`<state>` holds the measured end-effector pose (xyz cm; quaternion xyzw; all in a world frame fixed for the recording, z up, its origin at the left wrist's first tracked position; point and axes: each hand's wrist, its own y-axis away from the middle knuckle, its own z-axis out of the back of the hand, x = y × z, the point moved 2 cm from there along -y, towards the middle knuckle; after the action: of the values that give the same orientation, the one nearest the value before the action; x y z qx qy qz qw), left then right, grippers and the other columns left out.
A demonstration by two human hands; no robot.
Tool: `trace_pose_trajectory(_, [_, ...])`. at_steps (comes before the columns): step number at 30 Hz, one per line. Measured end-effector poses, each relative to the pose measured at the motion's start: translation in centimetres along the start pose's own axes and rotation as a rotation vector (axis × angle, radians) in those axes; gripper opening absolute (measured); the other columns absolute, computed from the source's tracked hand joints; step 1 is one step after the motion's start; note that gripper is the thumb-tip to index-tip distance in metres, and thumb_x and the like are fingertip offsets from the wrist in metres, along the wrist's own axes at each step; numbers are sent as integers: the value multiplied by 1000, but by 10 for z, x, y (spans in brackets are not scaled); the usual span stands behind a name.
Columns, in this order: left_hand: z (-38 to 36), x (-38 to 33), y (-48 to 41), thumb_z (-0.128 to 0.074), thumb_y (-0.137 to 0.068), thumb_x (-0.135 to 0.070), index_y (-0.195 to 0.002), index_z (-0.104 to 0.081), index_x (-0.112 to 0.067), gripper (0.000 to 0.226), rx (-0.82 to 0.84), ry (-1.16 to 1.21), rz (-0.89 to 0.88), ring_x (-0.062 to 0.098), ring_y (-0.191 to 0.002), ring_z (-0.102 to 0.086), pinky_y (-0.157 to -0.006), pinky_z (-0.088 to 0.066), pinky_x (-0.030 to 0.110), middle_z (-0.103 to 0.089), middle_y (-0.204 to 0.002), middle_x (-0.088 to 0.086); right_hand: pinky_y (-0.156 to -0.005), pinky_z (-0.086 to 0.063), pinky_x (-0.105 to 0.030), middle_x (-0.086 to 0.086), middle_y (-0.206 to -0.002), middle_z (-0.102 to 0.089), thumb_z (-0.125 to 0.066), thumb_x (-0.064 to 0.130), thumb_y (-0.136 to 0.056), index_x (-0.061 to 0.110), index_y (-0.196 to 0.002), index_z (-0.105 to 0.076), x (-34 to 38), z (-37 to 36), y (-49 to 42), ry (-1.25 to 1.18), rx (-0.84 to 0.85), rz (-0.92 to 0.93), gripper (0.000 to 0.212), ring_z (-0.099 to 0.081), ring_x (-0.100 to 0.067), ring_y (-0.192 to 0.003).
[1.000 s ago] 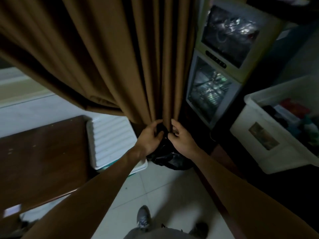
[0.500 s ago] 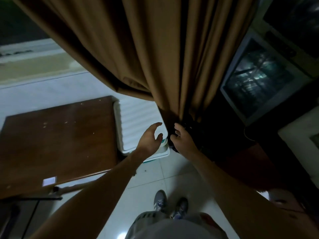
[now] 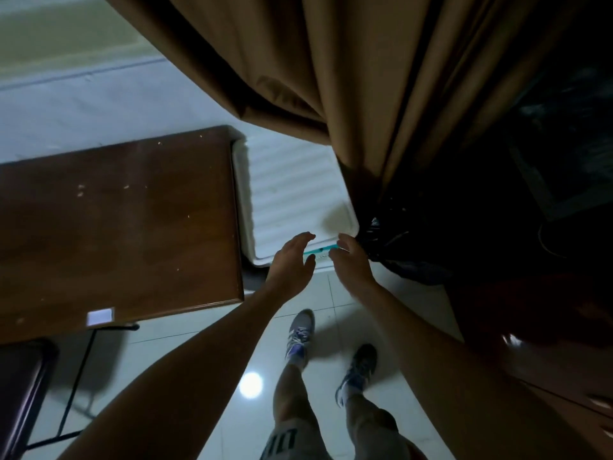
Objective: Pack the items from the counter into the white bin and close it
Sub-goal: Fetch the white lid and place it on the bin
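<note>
On the pale tiled floor (image 3: pixel 335 293), between a dark wooden table (image 3: pixel 116 220) on the left and a brown curtain (image 3: pixel 331 78) on the right, lies a white ribbed lid (image 3: pixel 292 190). It lies flat, with its long side running from near to far. A teal strip (image 3: pixel 320 251) shows just under its near edge.

Both hands reach out over that near edge. The left hand (image 3: pixel 292 260) hovers with fingers straight and thumb spread wide, holding nothing; whether it touches the lid I cannot tell. The right hand (image 3: pixel 351 260) is at the lid's near right corner, its fingers loosely bent and blurred, and it grips nothing that I can make out.

Just right of that corner a crumpled black plastic bag (image 3: pixel 391 240) sits in shadow beneath the curtain, whose folds hang over the lid's far right part. The table runs along the lid's left side and bears a small pale sticker (image 3: pixel 100 317) at its near edge. Nearer still, the person's two shoes (image 3: pixel 300 330) stand on the tiles, and a dark chair seat (image 3: pixel 20 376) fills the near left corner.
</note>
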<state>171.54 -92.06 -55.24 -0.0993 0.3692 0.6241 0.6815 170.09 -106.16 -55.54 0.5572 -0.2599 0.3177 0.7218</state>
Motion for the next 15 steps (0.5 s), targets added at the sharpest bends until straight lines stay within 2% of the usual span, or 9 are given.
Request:
trace_pose_trajectory(3, [-5, 28, -17, -49, -97, -22, -146, -38, -21, 51, 139, -234, -127, 19, -144, -29, -117, -26, 38, -31, -157, -1, -105, -43, -34, -5, -145, -48, -48, 18, -95, 20, -144, -41, -12, -19, -25, -41, -41, -75, 49, -49, -21, -127])
trace_pose_trajectory(5, [-10, 47, -26, -48, -98, -24, -150, -33, -20, 54, 237, -327, -186, 19, -146, -24, -119, -23, 39, -23, -160, 0, -96, -43, -29, -5, -142, -51, -48, 19, -95, 18, -143, -42, -19, -36, -43, -94, -72, -138, 49, -52, -20, -123])
trace_pose_trajectory(7, [-12, 61, -34, -48, -98, -24, -151, -31, -19, 56, 260, -357, -202, 19, -147, -22, -118, -23, 38, -21, -161, 0, -90, -47, -29, -7, -133, -56, -49, 19, -94, 16, -142, -44, -27, -51, -56, -212, -117, -237, 49, -56, -21, -114])
trace_pose_trajectory(9, [-14, 74, -44, -48, -97, -24, -150, -31, -18, 56, 276, -375, -226, 20, -146, -23, -117, -24, 38, -22, -161, 1, -99, -49, -38, -9, -119, -57, -50, 20, -94, 12, -141, -45, -34, -64, -70, -390, -188, -368, 48, -59, -24, -106])
trace_pose_trajectory(11, [-15, 85, -51, -49, -97, -24, -150, -31, -17, 57, 280, -387, -240, 20, -146, -24, -117, -25, 37, -23, -160, 2, -102, -49, -38, -10, -109, -56, -51, 22, -94, 8, -136, -48, -41, -72, -81, -526, -222, -462, 45, -59, -18, -90])
trace_pose_trajectory(14, [-16, 100, -57, -50, -97, -24, -150, -30, -18, 57, 296, -384, -234, 20, -146, -24, -116, -25, 38, -22, -160, 2, -100, -47, -31, -3, -98, -58, -50, 24, -96, 9, -126, -52, -50, -79, -91, -610, -218, -552, 34, -58, -15, -96])
trace_pose_trajectory(15, [-17, 103, -58, -50, -97, -24, -150, -31, -18, 57, 303, -389, -237, 20, -146, -24, -116, -25, 38, -22, -160, 1, -95, -48, -29, -2, -95, -56, -50, 23, -96, 10, -129, -51, -53, -80, -94, -598, -218, -557, 35, -58, -14, -95])
